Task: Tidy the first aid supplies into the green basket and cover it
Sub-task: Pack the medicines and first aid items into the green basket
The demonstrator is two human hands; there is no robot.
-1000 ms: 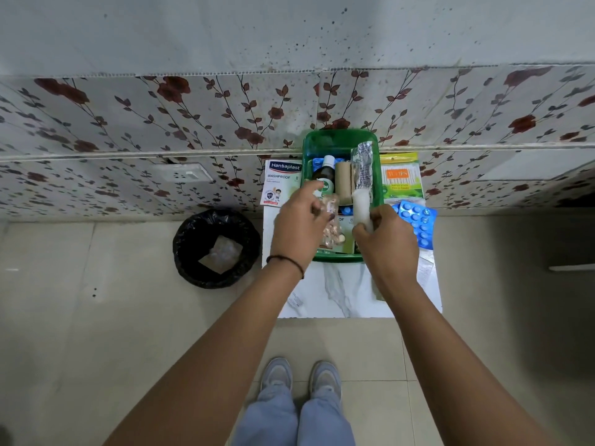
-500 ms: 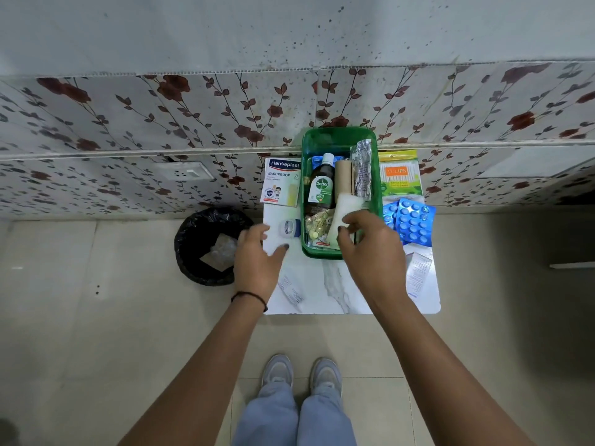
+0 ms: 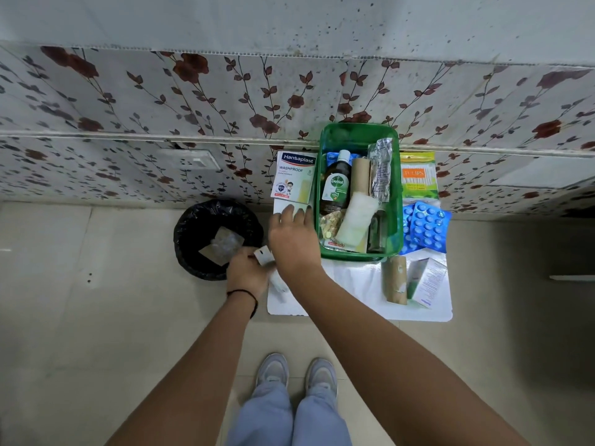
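A person stands over a small white table set against a floral-papered wall, midway through packing first aid supplies into the green basket at the table's back edge.

Head view: half a second ago the right hand was inside the basket setting down a white gauze pack; it has now let go and crossed to the table's left side, fingers spread and empty, reaching toward the spot just below the plaster box. The left hand, which had been stretched toward a small item on the table's left edge, has drawn back and now pinches a small white scrap or packet at the table's front-left corner, beside the black bin. The gauze lies in the basket next to the Dettol bottle, a brown roll and a foil pack, so that step looks finished.

Much remains outside: the plaster box to the left, a swab pack and blue pill strips to the right, another roll and a leaflet carton in front. No lid can be made out in the frame.

What the left hand holds is too small and blurred to name, and whether it is bound for bin or basket cannot be told. The right hand hides whatever lies under it. The basket's lower contents are buried.
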